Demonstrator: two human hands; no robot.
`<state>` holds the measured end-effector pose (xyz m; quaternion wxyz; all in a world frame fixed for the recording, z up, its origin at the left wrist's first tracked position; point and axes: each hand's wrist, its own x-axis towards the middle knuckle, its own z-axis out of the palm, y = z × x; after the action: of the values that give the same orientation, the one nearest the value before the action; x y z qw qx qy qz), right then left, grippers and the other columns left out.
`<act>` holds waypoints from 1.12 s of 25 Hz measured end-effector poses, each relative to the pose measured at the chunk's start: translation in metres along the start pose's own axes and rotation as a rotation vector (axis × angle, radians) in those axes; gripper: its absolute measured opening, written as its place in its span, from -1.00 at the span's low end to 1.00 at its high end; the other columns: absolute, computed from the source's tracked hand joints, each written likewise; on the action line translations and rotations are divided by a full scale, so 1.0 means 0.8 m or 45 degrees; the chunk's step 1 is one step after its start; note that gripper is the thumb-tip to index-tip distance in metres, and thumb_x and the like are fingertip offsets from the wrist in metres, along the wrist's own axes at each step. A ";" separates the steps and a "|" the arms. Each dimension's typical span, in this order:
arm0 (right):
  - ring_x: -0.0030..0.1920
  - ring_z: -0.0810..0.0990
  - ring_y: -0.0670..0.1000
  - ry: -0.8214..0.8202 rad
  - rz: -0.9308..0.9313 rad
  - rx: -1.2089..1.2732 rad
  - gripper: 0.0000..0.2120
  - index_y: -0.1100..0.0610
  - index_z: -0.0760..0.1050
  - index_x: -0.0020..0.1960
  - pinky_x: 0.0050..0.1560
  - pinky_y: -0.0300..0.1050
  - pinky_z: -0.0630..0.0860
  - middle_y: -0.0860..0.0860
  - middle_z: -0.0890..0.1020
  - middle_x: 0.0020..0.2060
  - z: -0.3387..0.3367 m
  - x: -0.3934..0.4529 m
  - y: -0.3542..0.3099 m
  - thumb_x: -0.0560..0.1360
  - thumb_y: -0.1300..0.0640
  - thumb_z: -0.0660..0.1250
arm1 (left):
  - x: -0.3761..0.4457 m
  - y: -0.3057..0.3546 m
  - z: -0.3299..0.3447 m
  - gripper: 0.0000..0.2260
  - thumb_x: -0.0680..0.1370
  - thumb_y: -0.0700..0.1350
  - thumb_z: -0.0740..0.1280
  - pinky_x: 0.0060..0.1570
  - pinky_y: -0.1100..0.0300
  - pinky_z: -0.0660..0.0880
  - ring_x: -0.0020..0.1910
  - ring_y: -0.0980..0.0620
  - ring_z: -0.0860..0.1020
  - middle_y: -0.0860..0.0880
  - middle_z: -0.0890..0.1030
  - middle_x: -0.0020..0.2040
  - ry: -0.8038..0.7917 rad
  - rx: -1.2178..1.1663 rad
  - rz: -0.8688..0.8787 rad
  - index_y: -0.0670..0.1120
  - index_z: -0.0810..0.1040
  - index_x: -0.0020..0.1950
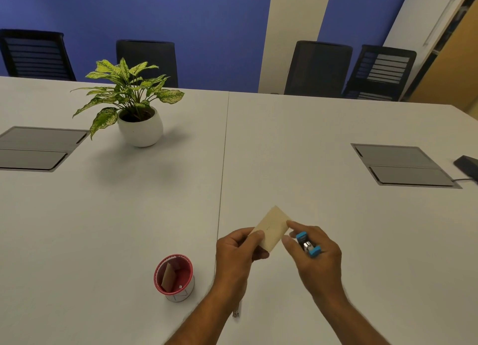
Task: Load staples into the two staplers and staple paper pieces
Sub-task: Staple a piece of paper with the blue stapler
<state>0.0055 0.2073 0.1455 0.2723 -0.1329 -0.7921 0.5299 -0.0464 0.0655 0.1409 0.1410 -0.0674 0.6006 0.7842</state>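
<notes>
A beige paper piece (271, 228) is pinched at its near-left end by the left hand (236, 251) and at its right edge by the right hand (316, 256), in which a blue mini stapler (307, 244) is gripped by curled fingers, above the tabletop (336, 143) near its near edge.

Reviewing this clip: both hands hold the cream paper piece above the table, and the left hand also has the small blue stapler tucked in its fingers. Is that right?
Not quite. The head view shows the small blue stapler tucked in the right hand, not the left. The rest stands: the left hand and the right both hold the cream paper piece above the table.
</notes>
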 end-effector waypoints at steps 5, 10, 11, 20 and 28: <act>0.05 0.63 -0.19 -0.031 0.070 0.073 -0.68 -0.19 0.60 0.01 -0.04 -0.33 0.54 -0.24 0.66 -0.01 0.004 0.005 -0.027 0.33 0.03 0.59 | -0.003 0.010 -0.002 -0.88 0.53 -0.20 0.40 -0.28 0.17 0.60 -0.28 -0.05 0.66 -0.10 0.71 -0.11 -0.071 -0.105 0.037 -0.09 0.74 -0.11; -0.19 0.60 -0.10 0.038 0.090 0.042 -0.57 -0.14 0.55 -0.03 -0.22 -0.19 0.60 -0.28 0.61 -0.06 0.011 0.007 -0.049 0.17 -0.24 0.56 | -0.009 0.020 -0.001 -0.79 0.55 -0.17 0.36 -0.27 0.23 0.61 -0.21 0.00 0.68 0.08 0.69 -0.19 -0.137 -0.105 0.119 0.07 0.75 -0.16; -0.21 0.59 -0.09 0.049 0.097 0.036 -0.55 -0.14 0.54 -0.04 -0.23 -0.22 0.59 -0.29 0.60 -0.07 0.012 0.007 -0.051 0.16 -0.26 0.55 | -0.009 0.020 -0.001 -0.79 0.55 -0.16 0.36 -0.26 0.24 0.61 -0.19 0.01 0.68 0.10 0.69 -0.19 -0.141 -0.099 0.135 0.09 0.75 -0.15; -0.25 0.56 -0.08 0.084 0.115 0.120 -0.59 -0.09 0.54 -0.11 -0.30 -0.27 0.57 -0.25 0.60 -0.16 0.018 0.008 -0.060 0.19 -0.22 0.61 | -0.012 0.027 -0.005 -0.85 0.45 -0.04 0.36 -0.24 0.21 0.63 -0.15 0.01 0.67 0.09 0.69 -0.15 -0.199 -0.122 0.172 0.10 0.74 -0.12; -0.18 0.62 -0.08 0.072 0.285 0.318 -0.76 -0.08 0.60 -0.06 -0.20 -0.09 0.60 -0.17 0.66 -0.15 0.021 0.008 -0.050 0.34 0.09 0.59 | -0.011 0.021 -0.013 -0.76 0.32 0.06 0.45 -0.30 0.18 0.56 -0.18 -0.08 0.62 -0.05 0.67 -0.09 -0.141 -0.104 0.100 -0.03 0.71 -0.11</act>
<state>-0.0060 0.1814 0.1792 0.2481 -0.2002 -0.6923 0.6473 -0.0437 0.0505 0.1560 0.1403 -0.0059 0.5614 0.8155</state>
